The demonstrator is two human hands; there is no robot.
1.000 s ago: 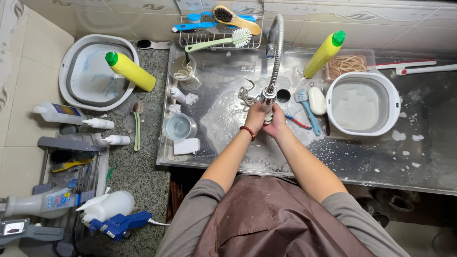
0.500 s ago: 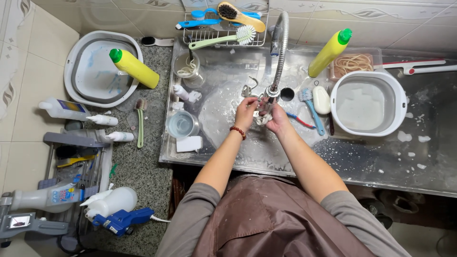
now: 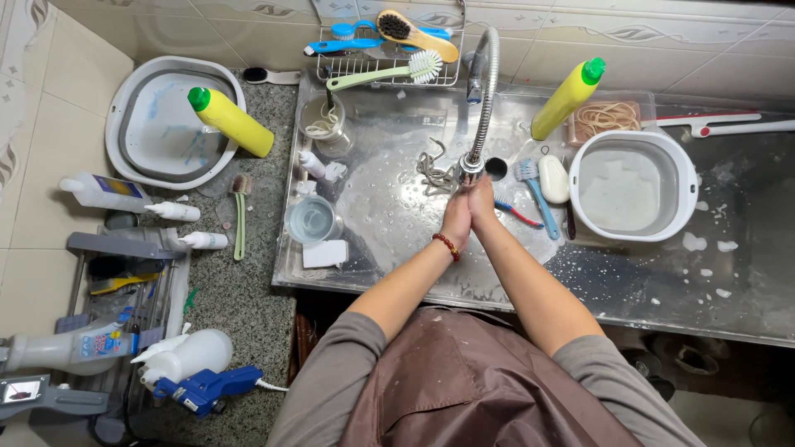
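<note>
Steel sink point(image 3: 389, 207), granite counter point(image 3: 248, 290), tiled wall point(image 3: 629, 41)

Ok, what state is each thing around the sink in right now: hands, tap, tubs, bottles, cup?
Left hand: pressed against the right, under the spout.
Right hand: pressed against the left, holding nothing visible.
Flexible metal tap: bent down over the hands; flow cannot be told.
White plastic tub: upright, holds cloudy water.
Grey-rimmed oval basin: upright, no water visible.
Two yellow green-capped bottles: capped.
Clear cup: upright.

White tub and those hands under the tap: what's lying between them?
Head view: a white soap bar and blue toothbrush lie between the white tub and the hands.
</note>
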